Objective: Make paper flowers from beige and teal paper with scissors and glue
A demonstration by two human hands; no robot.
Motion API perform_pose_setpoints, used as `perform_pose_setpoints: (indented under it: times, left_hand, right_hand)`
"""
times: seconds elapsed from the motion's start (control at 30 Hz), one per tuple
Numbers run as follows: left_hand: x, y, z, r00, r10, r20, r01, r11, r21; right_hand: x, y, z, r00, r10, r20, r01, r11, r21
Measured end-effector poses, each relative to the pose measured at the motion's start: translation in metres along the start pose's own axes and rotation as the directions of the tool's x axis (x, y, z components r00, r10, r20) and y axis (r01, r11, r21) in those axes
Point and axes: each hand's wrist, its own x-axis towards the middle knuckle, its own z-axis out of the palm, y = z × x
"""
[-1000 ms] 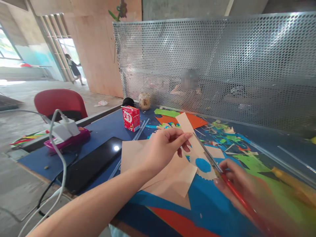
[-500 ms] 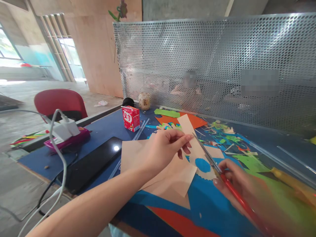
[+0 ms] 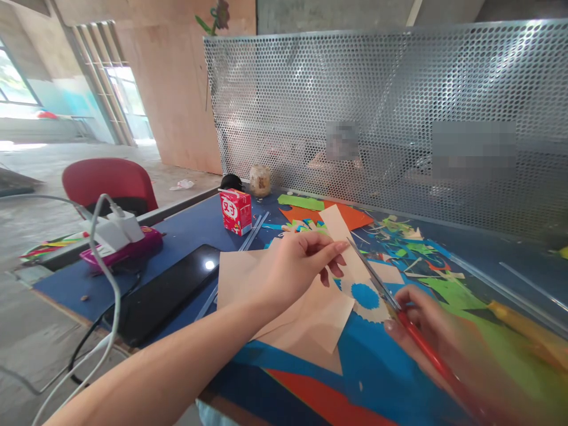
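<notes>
My left hand (image 3: pixel 298 266) pinches a tan paper strip (image 3: pixel 339 232) between thumb and fingers and holds it up above the table. My right hand (image 3: pixel 437 334) grips red-handled scissors (image 3: pixel 402 319), whose blades point up and left along the edge of that strip. Just under the blades lies a blue paper disc with a pale toothed rim (image 3: pixel 366 297). A stack of tan paper sheets (image 3: pixel 284 307) lies flat beneath my left wrist, on top of blue and red-orange sheets (image 3: pixel 319 384).
The blue table (image 3: pixel 186 228) carries a red drink carton (image 3: pixel 236 211), a black tablet (image 3: pixel 166 293), a charger on a magenta case (image 3: pixel 119 239), and many coloured paper scraps (image 3: pixel 412 254). A perforated metal screen (image 3: pixel 399 118) stands behind, with people beyond it. A red chair (image 3: pixel 106 183) is at left.
Almost nothing differs. My hands keep the same grip on the strip and scissors; the view shifts slightly.
</notes>
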Motion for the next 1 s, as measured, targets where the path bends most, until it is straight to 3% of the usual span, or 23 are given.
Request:
perform_pose_setpoints:
  times: [0.23, 0.63, 1.0]
  left_hand:
    - [0.001, -0.004, -0.002, 0.999, 0.019, -0.028, -0.019, 1.0, 0.004]
    - [-0.001, -0.001, -0.001, 1.0, 0.012, -0.018, -0.012, 1.0, -0.014]
    - [-0.001, 0.002, 0.001, 0.999, -0.026, -0.02, 0.026, 1.0, 0.001]
  right_hand:
    - [0.007, 0.022, -0.004, 0.988, -0.07, 0.14, 0.069, 0.998, 0.01]
    - [0.009, 0.024, -0.003, 0.979, -0.198, 0.04, 0.202, 0.972, -0.122]
    - [-0.004, -0.007, 0.004, 0.997, -0.076, -0.034, 0.073, 0.995, -0.072]
